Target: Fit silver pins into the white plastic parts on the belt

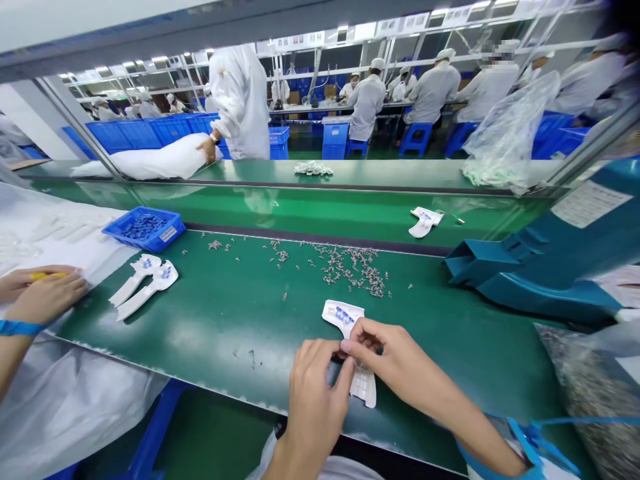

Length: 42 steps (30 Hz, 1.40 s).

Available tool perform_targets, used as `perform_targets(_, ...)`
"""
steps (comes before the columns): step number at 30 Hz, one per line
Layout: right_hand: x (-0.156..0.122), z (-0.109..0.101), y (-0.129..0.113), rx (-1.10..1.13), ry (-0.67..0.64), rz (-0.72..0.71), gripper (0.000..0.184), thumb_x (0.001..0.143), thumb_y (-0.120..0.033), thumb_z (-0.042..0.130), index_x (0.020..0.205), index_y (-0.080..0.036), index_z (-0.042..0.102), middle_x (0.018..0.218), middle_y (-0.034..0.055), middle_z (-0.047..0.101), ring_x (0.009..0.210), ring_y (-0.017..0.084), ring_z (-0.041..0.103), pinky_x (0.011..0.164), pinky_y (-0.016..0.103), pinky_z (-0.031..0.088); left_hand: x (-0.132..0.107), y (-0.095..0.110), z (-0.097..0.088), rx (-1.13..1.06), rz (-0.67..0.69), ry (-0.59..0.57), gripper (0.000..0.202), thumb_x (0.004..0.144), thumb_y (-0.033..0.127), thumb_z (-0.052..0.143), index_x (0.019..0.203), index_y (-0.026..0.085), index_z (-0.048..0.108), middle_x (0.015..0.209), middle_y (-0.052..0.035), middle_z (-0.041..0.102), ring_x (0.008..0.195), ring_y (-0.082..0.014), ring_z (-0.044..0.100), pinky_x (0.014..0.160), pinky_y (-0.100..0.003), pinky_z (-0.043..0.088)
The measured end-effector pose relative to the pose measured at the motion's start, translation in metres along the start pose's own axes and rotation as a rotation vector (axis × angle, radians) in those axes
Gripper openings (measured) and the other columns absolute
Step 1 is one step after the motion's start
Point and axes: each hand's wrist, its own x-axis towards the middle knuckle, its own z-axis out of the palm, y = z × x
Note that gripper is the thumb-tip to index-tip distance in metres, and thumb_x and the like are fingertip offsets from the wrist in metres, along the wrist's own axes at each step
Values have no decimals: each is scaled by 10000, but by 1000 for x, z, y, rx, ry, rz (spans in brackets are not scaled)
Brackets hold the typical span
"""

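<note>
On the green bench in front of me lies a white plastic gun-shaped housing half (363, 387), with blue parts in its wider head. My left hand (316, 390) is over the housing's left edge, thumb and fingertips pinched together. From the right, my right hand (387, 347) rests over the housing's middle, its fingers curled and thumb tip meeting the left fingertips. Whatever small piece sits between the fingertips is hidden. Beyond the housing, many tiny metal parts (373, 280) are scattered across the bench.
Two similar white housings (150, 280) lie to the left, near a blue tray (145, 230) of small blue parts. Co-worker's hands (47, 293) are at far left. Another housing (424, 221) lies on the green conveyor (300, 212). Teal chutes (530, 267) and a bag of metal parts (590, 387) stand right.
</note>
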Motion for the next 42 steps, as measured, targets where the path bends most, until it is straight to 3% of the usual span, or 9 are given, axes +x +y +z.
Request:
perform_targets(7, -6, -7, -2, -50, -36, 9, 213, 936, -403, 542, 867, -248, 671, 806, 10, 702, 728, 185, 618, 622, 266, 431, -3, 1, -5, 191, 90, -10, 149, 971, 191, 538, 1006, 229, 678, 851, -29, 708, 851, -228, 601, 756, -374, 467)
perform_targets(12, -7, -22, 2, -151, -112, 42, 234, 958, -406, 513, 853, -247, 650, 758, -5, 671, 676, 169, 575, 591, 259, 396, 0, -6, -4, 276, 201, -154, 502, 909, 370, 658, 1352, 175, 525, 1382, -114, 583, 1280, -322, 479, 1011, -498, 436)
perform_targets(15, -5, -25, 2, -258, -189, 33, 213, 958, -345, 518, 818, -238, 637, 762, 2, 662, 688, 172, 572, 603, 265, 379, 1, -11, -3, 296, 223, -250, 602, 903, 435, 646, 1411, 170, 463, 1504, -115, 467, 1403, -337, 362, 1077, -531, 396)
perform_targets(27, 3, -15, -1, -602, -149, 145, 106, 912, -277, 571, 817, -234, 553, 849, 35, 683, 693, 196, 585, 557, 284, 271, -1, -13, 0, 296, 195, -272, 589, 889, 386, 658, 1410, 195, 459, 1490, -106, 474, 1362, -320, 415, 1098, -527, 393)
perform_targets(31, 5, -14, -7, -613, -148, 222, 79, 900, -281, 590, 844, -238, 557, 836, 22, 687, 713, 202, 604, 565, 275, 288, 1, -14, 0, 301, 215, -262, 580, 885, 376, 663, 1400, 196, 464, 1477, -109, 486, 1356, -322, 423, 1085, -527, 409)
perform_targets(34, 8, -25, -4, -500, -183, 144, 74, 904, -292, 581, 849, -241, 578, 775, -2, 685, 715, 191, 617, 583, 265, 347, 2, -15, 0, 317, 213, -261, 588, 885, 365, 663, 1410, 199, 456, 1481, -110, 482, 1351, -326, 430, 1073, -529, 421)
perform_targets(36, 12, -41, 9, -459, -93, 83, 129, 941, -300, 513, 896, -239, 618, 820, 13, 701, 762, 196, 640, 641, 274, 414, 2, -17, 1, 327, 214, -256, 580, 895, 362, 650, 1416, 206, 451, 1484, -106, 480, 1350, -327, 431, 1071, -526, 424)
perform_targets(40, 22, -79, 57, -727, 319, 107, 297, 933, -208, 459, 1169, -174, 635, 1194, 141, 649, 1035, 284, 637, 865, 376, 456, 1, -20, 1, 326, 234, -240, 566, 900, 362, 641, 1414, 216, 455, 1478, -98, 489, 1347, -325, 437, 1071, -516, 425)
perform_targets(42, 28, -90, 81, -825, 364, 155, 318, 925, -211, 479, 1195, -151, 637, 1206, 164, 625, 1048, 306, 635, 865, 390, 462, 0, -20, 1, 325, 236, -232, 565, 902, 359, 638, 1416, 218, 453, 1480, -98, 486, 1345, -326, 439, 1069, -512, 426)
